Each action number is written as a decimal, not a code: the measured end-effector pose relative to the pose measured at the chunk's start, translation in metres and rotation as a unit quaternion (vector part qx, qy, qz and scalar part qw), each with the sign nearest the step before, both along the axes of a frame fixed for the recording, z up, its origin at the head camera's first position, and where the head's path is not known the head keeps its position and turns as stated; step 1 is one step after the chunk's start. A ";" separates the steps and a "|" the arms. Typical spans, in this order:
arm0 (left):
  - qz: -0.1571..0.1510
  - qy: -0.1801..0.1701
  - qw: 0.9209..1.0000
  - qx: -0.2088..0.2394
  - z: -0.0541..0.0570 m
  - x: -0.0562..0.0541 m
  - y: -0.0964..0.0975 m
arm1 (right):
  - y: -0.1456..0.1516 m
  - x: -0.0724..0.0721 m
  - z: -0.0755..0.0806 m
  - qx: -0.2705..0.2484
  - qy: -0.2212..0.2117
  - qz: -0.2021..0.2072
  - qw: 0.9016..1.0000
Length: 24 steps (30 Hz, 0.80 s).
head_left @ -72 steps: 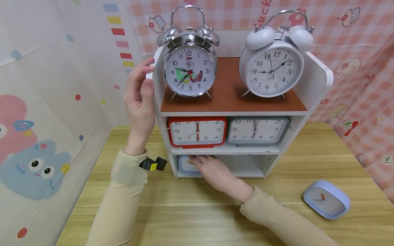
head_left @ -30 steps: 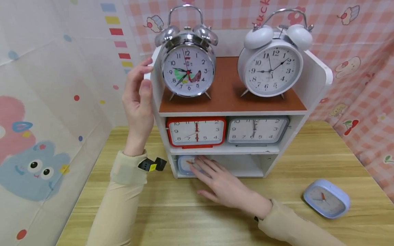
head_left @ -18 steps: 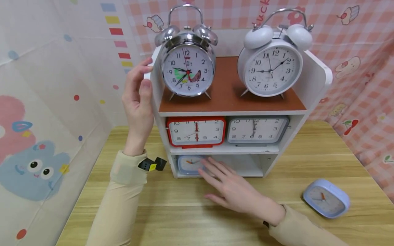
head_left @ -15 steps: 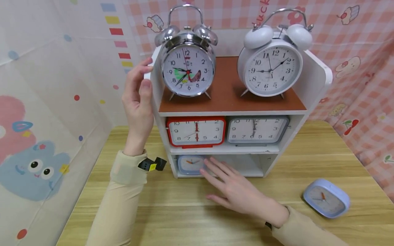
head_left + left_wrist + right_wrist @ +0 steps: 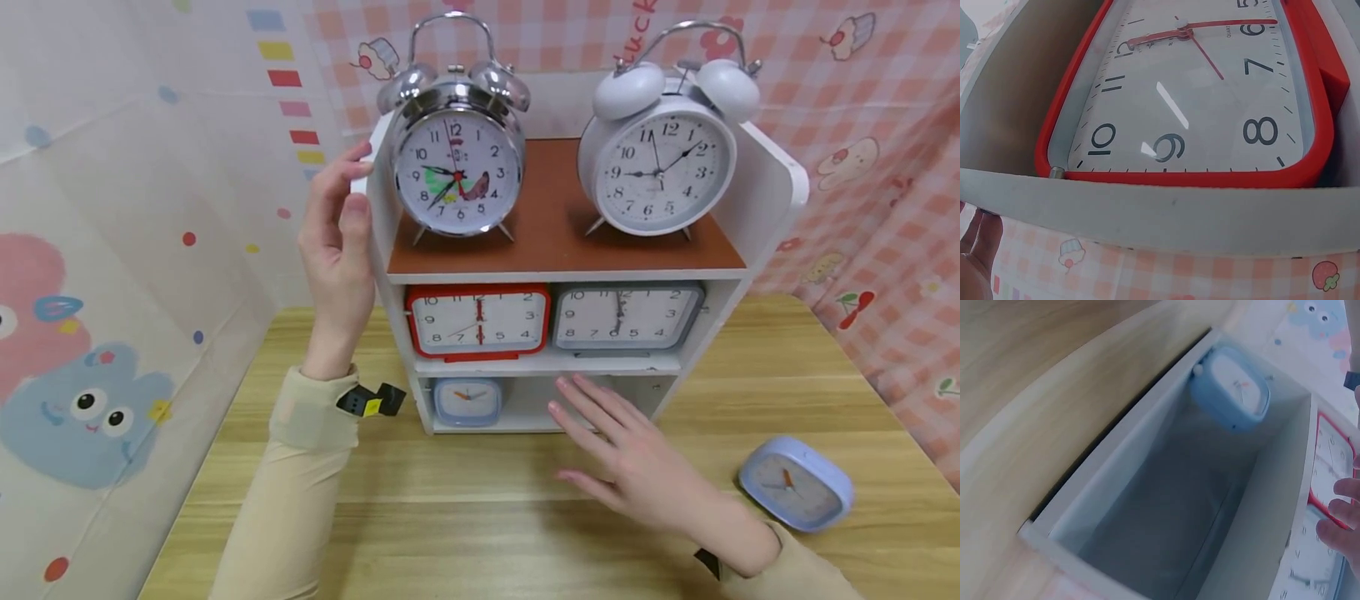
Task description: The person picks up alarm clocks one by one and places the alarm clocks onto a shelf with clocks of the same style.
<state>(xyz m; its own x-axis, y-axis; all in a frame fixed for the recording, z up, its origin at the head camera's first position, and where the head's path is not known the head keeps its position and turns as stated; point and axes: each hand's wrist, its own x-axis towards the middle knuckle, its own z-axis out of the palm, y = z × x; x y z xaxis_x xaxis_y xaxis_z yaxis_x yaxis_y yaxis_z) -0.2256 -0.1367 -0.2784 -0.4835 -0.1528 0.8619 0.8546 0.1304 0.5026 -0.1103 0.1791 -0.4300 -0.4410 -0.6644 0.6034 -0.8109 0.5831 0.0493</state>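
My left hand [image 5: 337,242] touches the outer left edge of a white shelf unit [image 5: 558,277] with bent fingers. My right hand [image 5: 630,454], fingers spread and holding nothing, hovers in front of the bottom compartment's right part. A small light-blue clock [image 5: 467,402] stands upright at the left end of that compartment, apart from the hand. On the middle shelf stand a red-framed clock [image 5: 480,323] and a grey-framed clock [image 5: 628,317], side by side. Up top are a silver twin-bell alarm clock [image 5: 459,167] and a white twin-bell alarm clock [image 5: 660,162].
Another light-blue clock [image 5: 797,485] lies tilted back on the wooden table [image 5: 465,517], right of the shelf. A printed curtain [image 5: 862,208] hangs behind and to the right, and a patterned sheet [image 5: 135,250] covers the left side.
My right hand has let go of the small light-blue clock in the bottom compartment and drawn back to the right. The left hand stays at the shelf's edge.
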 end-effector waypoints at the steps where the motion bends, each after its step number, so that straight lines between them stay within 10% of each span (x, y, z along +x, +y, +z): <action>1: 0.000 0.000 1.000 0.000 0.000 0.000 0.000 | 0.004 0.001 0.000 -0.001 -0.001 -0.001 1.000; 24: 0.001 -0.002 1.000 -0.001 0.001 0.001 -0.001 | 0.071 0.021 0.000 -0.085 0.045 -0.065 0.993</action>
<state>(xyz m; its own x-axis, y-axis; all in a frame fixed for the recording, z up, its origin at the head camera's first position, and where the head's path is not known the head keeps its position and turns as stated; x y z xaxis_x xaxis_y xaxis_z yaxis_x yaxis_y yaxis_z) -0.2242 -0.1374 -0.2776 -0.4868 -0.1517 0.8603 0.8524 0.1331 0.5057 -0.0889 0.2505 -0.4299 -0.4554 -0.4906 0.7430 -0.7250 0.6887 0.0104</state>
